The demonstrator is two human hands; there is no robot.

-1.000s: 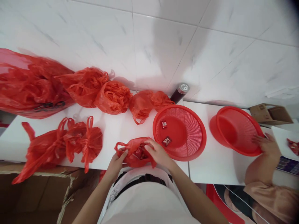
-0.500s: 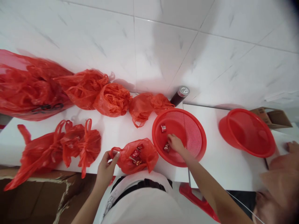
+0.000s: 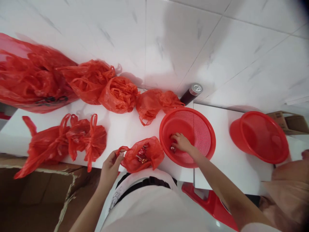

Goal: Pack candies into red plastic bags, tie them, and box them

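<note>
My left hand (image 3: 112, 167) pinches the handle of an open red plastic bag (image 3: 156, 154), holding its mouth apart. Inside the bag lie several small wrapped candies (image 3: 143, 153), mostly red with some pale bits. Just right of the bag stands a red plastic colander (image 3: 205, 135) with mesh walls. Down in the colander, my right hand (image 3: 182, 142) has its fingers curled on a small red wrapped candy, which they mostly hide. Another wrapped candy (image 3: 173, 148) lies on the colander floor just below those fingertips.
Knotted red bags (image 3: 94, 141) lie at left; more red bags (image 3: 120, 95) line the wall. A dark cylinder (image 3: 191, 93) stands behind the colander. Rightward are a red basin (image 3: 259, 137), a cardboard box (image 3: 294, 122) and another person's sleeve (image 3: 287, 183). A large carton (image 3: 36, 193) sits below left.
My right hand has shifted within the colander onto the upper candy, which showed uncovered before. My left hand keeps its hold on the bag. The view has tilted slightly.
</note>
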